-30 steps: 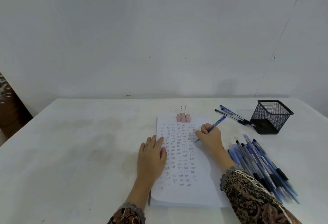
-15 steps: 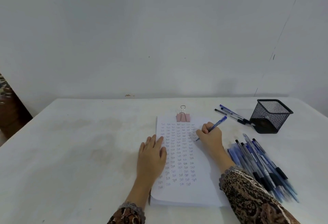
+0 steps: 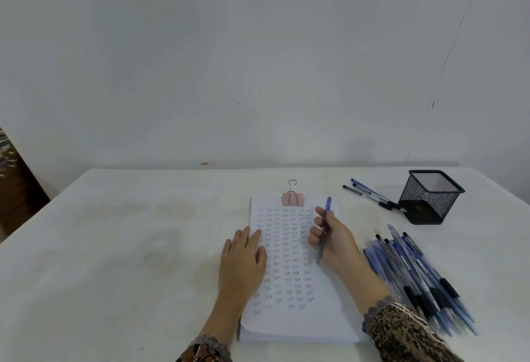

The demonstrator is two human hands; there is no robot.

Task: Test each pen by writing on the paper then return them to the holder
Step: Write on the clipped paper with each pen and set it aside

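A stack of white paper (image 3: 298, 321) held by a pink binder clip (image 3: 292, 198) lies in front of me, covered with rows of small written marks. My left hand (image 3: 243, 261) lies flat on the paper's left edge. My right hand (image 3: 332, 238) holds a blue pen (image 3: 324, 229) above the paper's right side, its tip pointing back toward me and lifted off the sheet. A black mesh holder (image 3: 430, 196) stands at the right rear. Several blue pens (image 3: 415, 275) lie in a pile right of the paper.
Three more pens (image 3: 372, 195) lie just left of the holder. The white table (image 3: 129, 247) ends at a pale wall behind. A dark wooden object (image 3: 14, 184) stands beyond the table's left edge.
My right hand has stopped writing, lifted off the paper and turned the pen so its tip points toward me. My left hand has stayed on the paper.
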